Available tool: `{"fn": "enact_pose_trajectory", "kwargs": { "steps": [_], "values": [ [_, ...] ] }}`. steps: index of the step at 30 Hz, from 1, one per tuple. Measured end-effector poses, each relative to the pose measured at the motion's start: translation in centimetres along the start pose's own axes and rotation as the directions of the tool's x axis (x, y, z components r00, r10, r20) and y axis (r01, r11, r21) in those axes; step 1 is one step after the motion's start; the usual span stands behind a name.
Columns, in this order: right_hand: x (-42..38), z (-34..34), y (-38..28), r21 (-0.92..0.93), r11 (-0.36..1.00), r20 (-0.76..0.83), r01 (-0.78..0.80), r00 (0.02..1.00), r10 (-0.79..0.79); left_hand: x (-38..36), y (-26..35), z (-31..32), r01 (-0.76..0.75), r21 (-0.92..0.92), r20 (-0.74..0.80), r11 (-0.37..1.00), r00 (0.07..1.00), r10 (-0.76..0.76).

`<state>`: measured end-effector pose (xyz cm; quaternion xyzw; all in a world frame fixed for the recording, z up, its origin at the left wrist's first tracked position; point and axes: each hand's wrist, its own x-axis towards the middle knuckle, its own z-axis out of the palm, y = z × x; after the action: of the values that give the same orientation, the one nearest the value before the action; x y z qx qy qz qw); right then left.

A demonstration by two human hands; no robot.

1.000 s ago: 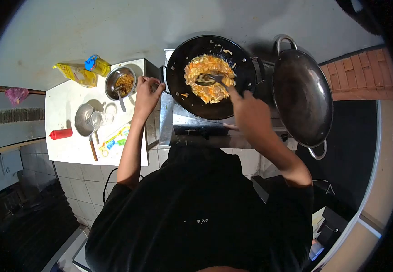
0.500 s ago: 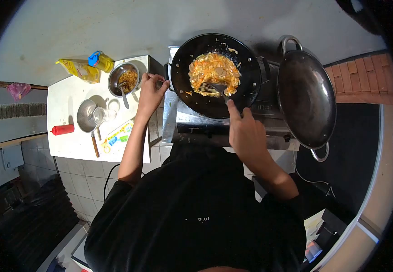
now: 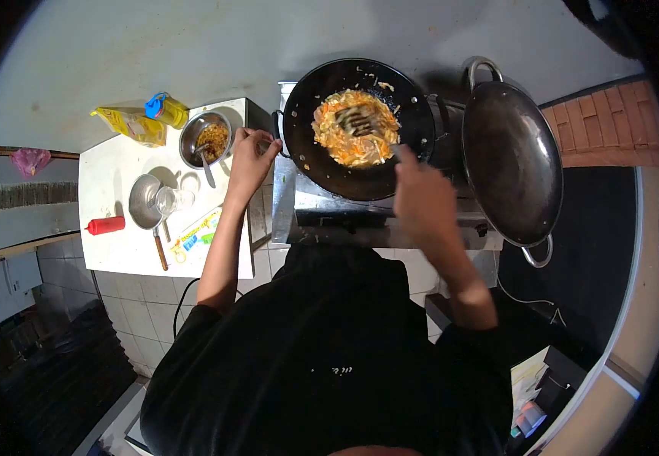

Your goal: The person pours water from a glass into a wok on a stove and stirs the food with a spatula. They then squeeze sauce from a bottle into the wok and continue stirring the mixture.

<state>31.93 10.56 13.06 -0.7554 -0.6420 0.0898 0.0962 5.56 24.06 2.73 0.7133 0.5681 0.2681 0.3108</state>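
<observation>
A black wok (image 3: 360,181) sits on the steel stove (image 3: 322,211), holding a mound of orange and pale food (image 3: 344,148) that looks like shredded vegetables in egg. My left hand (image 3: 252,161) is closed around the wok's left loop handle (image 3: 277,125). In my right hand (image 3: 425,199), somewhat blurred by motion, is the handle of a slotted spatula (image 3: 357,121). The spatula's dark slotted head lies over the middle of the food. Part of its shaft is smeared, and the fingers hide the grip.
A second, larger wok (image 3: 513,163) leans at the right of the stove. On the white table (image 3: 116,247) at left are a metal bowl (image 3: 186,144) with a spoon, a saucepan (image 3: 144,199), a glass jar (image 3: 165,201), a red squeeze bottle (image 3: 106,226), a yellow pouch (image 3: 128,124) and a yellow bottle (image 3: 168,111).
The spatula head has moved up from the food's lower edge to its middle. My right hand has shifted right and slightly down. My left hand stays on the wok handle.
</observation>
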Motion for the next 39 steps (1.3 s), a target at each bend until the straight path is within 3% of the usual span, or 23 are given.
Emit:
{"fn": "enact_pose_trajectory", "kwargs": {
  "steps": [2, 5, 7, 8, 10, 15, 21, 24, 28, 31, 34, 37, 39],
  "values": [
    [1.3, -2.9, 1.7, -0.164, 0.986, 0.012, -0.020, 1.000, 0.023, 0.2, -0.4, 0.3, -0.017, -0.004, -0.019, 1.000, 1.000, 0.016],
    [3.4, -6.6, 3.4, -0.033, 0.999, 0.039, 0.035, 0.999, -0.033, -0.1, 0.0, 0.1, -0.026, -0.004, -0.018, 1.000, 1.000, 0.025],
    [3.6, -7.6, 3.3, 0.034, 0.980, -0.111, 0.198, 0.975, -0.194, -0.1, 0.2, -0.1, -0.011, -0.008, -0.009, 1.000, 1.000, 0.011],
    [3.3, -7.9, 2.6, 0.034, 0.978, -0.103, 0.205, 0.974, -0.201, -0.1, 0.1, 0.0, -0.019, -0.003, -0.023, 1.000, 1.000, 0.019],
    [1.9, -8.0, 0.5, 0.109, 0.987, 0.073, 0.122, 0.989, -0.130, -0.1, 0.0, 0.2, -0.019, 0.000, -0.039, 1.000, 0.999, 0.019],
    [-0.3, -5.5, -2.1, 0.067, 0.978, 0.273, 0.198, 0.939, -0.209, -0.2, -0.6, 0.3, 0.004, -0.049, -0.028, 0.999, 1.000, -0.005],
    [-0.1, -3.6, -3.4, 0.077, 0.952, 0.323, 0.295, 0.896, -0.304, -0.2, -0.2, 0.1, 0.011, -0.063, -0.011, 0.998, 1.000, -0.012],
    [1.7, -1.7, -3.7, 0.030, 0.969, 0.356, 0.247, 0.903, -0.241, -0.1, -0.8, 0.3, -0.008, -0.073, -0.021, 0.997, 1.000, 0.006],
    [3.3, 0.1, -1.7, -0.004, 0.969, 0.245, 0.248, 0.939, -0.240, 0.0, -1.0, 0.4, -0.038, -0.072, -0.024, 0.997, 0.999, 0.036],
    [2.8, -3.6, -1.4, -0.145, 0.987, 0.259, 0.066, 0.966, -0.026, 0.1, -0.7, 0.3, -0.024, -0.068, -0.022, 0.997, 0.999, 0.023],
    [3.7, -7.2, -0.4, -0.210, 0.977, 0.189, -0.016, 0.980, 0.057, -0.2, 0.3, 0.1, 0.008, -0.101, -0.016, 0.995, 1.000, -0.009],
    [7.8, -6.8, 3.2, -0.313, 0.945, 0.106, 0.092, 0.992, -0.062, -0.3, 0.5, 0.0, 0.005, -0.072, -0.031, 0.997, 0.999, -0.007],
    [11.0, -6.2, 4.2, -0.313, 0.946, 0.124, 0.089, 0.991, -0.053, -0.1, -0.4, 0.5, -0.047, -0.037, -0.062, 0.998, 0.997, 0.045]
  ]
}}
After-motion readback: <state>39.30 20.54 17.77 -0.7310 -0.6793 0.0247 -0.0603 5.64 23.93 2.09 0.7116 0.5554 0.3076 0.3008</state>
